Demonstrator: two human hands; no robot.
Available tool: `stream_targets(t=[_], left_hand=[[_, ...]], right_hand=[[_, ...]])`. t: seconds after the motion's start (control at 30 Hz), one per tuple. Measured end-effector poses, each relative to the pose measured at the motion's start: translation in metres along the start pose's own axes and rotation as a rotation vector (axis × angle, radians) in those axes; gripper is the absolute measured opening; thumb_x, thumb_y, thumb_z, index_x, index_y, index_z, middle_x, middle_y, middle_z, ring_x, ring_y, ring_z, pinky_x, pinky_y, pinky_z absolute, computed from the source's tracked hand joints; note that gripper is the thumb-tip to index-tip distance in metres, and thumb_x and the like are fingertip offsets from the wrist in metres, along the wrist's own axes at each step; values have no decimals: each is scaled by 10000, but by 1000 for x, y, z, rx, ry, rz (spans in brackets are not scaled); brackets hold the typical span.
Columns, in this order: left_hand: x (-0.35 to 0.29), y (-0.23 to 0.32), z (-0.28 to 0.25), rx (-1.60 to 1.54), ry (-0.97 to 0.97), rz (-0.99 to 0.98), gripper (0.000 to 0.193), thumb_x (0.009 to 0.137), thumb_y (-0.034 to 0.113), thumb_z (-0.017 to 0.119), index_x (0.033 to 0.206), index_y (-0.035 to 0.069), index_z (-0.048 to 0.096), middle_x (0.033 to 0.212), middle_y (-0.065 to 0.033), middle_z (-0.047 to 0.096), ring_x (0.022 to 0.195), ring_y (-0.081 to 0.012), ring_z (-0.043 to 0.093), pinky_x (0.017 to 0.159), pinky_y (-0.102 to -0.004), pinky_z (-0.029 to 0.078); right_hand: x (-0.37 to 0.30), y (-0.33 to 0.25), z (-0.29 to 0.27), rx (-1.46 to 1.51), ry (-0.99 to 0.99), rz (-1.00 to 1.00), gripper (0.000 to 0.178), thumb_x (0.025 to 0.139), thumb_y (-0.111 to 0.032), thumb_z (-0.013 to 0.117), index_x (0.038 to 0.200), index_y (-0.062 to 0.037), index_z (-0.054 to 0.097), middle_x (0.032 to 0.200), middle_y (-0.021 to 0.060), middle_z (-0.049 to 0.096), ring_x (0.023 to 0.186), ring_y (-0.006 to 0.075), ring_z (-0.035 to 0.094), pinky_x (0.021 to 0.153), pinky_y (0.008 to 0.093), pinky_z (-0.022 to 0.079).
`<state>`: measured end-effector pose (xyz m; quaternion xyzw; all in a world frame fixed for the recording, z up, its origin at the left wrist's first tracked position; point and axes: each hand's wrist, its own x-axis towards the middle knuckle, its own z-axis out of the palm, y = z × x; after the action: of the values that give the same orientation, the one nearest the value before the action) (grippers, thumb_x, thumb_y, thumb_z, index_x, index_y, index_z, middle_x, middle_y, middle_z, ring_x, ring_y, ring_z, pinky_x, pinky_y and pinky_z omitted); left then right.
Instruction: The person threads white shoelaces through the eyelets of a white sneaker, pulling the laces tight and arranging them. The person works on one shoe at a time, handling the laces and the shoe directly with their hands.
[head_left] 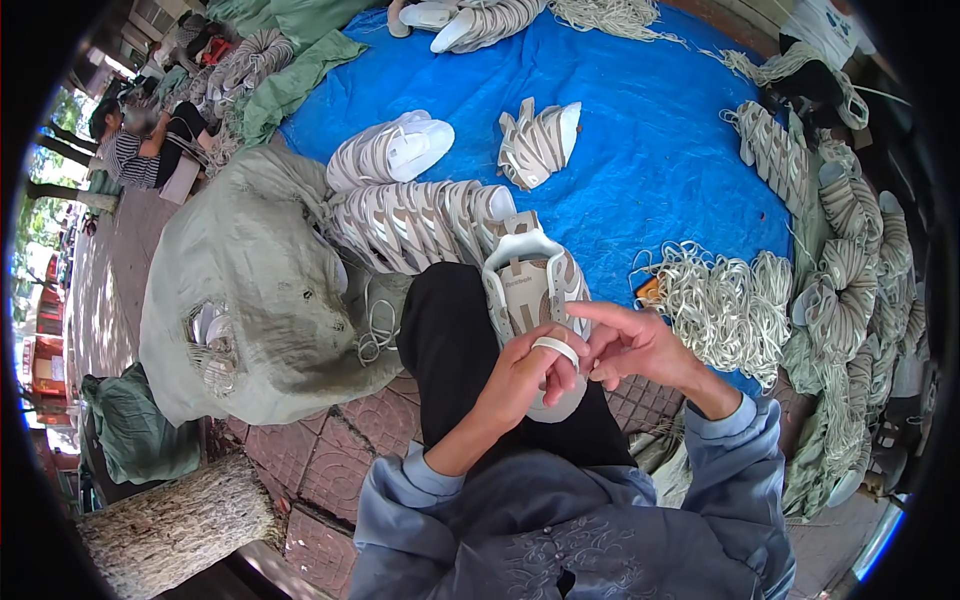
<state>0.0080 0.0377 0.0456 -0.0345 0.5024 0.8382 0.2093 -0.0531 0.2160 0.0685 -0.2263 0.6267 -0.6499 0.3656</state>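
Observation:
A beige and white shoe upper rests on my lap, its padded collar facing away from me. Over its near end my left hand is closed, with a flat white shoelace wrapped across its fingers. My right hand meets the left hand's fingertips from the right. Its index finger is stretched toward the upper's right eyelet edge, while the thumb stands apart below. I see no lace in the right hand, though its inner fingers are partly hidden.
Stacked shoe uppers lie beyond my knee on a blue tarp. White laces are heaped to the right, near bundled uppers. A bulging grey-green sack and a tree trunk are at left. A person sits far left.

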Motion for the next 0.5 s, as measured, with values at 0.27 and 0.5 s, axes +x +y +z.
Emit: stream_targets(t=[0.27,0.5], left_hand=[[14,8,-5,-407,-42,-207,270,869,212,382,737,12,507,526,-75,478,375,-131,397,375,-252,328],[27,-3,4,-294,6,-205,263,856,244,395,838,8,510,525,-65,484,364,-126,408,358,-243,316]], right_hand=[[10,9,4,-1119,65,-789,421,566,-30,627,973,-131,594,541,12,439,492,162,504,433,298,399],[3,-10,-9,-959,53,-761,230,575,-94,675,800,-112,633,662,7,545,598,146,535,487,269,413]])
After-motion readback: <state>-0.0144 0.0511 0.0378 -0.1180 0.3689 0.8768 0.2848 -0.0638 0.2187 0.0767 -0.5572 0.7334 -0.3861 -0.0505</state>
